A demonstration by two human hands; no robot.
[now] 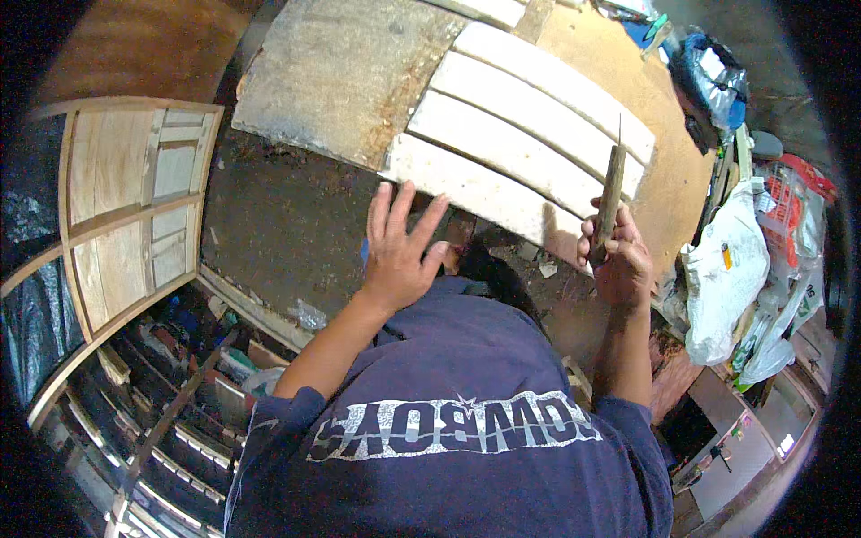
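My right hand (pixel 623 260) is closed around the wooden handle of an awl-like tool (pixel 610 193). Its thin, dark spike points up, away from me, over the right ends of the white slabs. My left hand (pixel 401 255) is open with its fingers spread. Those fingertips are at the near edge of the closest long white slab (pixel 484 184); I cannot tell whether they touch it. Behind it two more white slabs (pixel 529 134) (pixel 556 81) lie side by side with narrow dark gaps between them. The material of the slabs is unclear.
The slabs lie on a tan board (pixel 601 45), beside a stained grey board (pixel 341 81). Plastic bags (pixel 731 269) hang at the right. Wooden framed panels (pixel 134 179) stand at the left, above slatted racks (pixel 170 439). Dark ground (pixel 278 215) shows below the table.
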